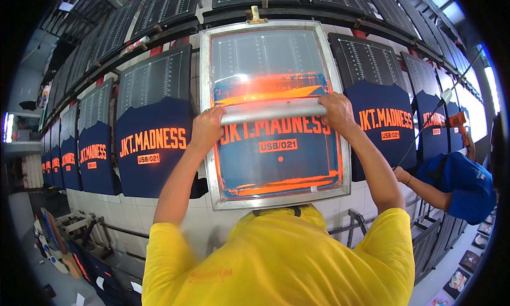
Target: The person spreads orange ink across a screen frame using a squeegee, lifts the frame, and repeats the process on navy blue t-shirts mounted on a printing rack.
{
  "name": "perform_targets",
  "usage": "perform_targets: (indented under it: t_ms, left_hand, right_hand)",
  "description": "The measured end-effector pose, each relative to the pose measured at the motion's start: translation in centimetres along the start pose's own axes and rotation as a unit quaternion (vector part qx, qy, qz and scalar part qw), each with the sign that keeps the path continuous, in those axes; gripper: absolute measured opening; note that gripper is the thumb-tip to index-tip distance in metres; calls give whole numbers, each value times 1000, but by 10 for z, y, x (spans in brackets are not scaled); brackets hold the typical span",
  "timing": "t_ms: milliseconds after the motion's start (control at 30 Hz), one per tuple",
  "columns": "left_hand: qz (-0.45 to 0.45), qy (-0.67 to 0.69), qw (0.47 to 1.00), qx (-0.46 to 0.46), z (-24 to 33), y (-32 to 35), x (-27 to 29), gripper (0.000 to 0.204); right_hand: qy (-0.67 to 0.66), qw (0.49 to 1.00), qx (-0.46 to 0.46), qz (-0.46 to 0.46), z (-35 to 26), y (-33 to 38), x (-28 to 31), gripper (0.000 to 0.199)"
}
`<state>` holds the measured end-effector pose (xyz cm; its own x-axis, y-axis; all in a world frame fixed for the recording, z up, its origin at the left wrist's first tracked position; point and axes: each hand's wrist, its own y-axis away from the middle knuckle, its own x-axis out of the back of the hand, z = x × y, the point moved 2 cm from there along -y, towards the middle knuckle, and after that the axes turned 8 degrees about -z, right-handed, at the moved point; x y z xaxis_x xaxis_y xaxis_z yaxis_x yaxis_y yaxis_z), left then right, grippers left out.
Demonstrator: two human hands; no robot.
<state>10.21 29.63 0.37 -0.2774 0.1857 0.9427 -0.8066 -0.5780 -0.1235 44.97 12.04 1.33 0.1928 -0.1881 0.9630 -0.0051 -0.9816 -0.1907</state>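
Note:
A metal-framed printing screen [206,67] lies over a navy shirt [249,173], whose orange lettering shows through the mesh. Across the screen runs a squeegee with a rounded silver handle [268,111]. My left hand [208,128] is closed round its left end, and my right hand [338,113] grips the right end. Bright orange ink [260,86] lies in a thick band just beyond the squeegee. More ink streaks mark the screen's near edge and sides. The squeegee's blade is hidden by the handle.
Printed navy shirts [151,125] on dark boards line both sides, another [387,107] close at right. A metal clamp [256,16] sits at the screen's far edge. At right, a person in blue [459,186] holds an orange heat-gun-like tool [456,120]; a cable hangs nearby.

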Motion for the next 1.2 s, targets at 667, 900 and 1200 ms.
perform_targets:
  t_ms: [667, 900, 1200]
  left_hand:
    - [-3, -13, 999, 38, 36, 16, 51, 31]
    - [2, 11, 1000, 16, 88, 109, 34, 36]
    - [-25, 13, 1000, 4, 124, 180, -3, 43]
  right_hand:
    - [39, 999, 5, -4, -15, 10, 56, 14]
    - [4, 1000, 20, 19, -62, 119, 52, 35]
    - [-23, 999, -25, -34, -95, 199, 40, 44]
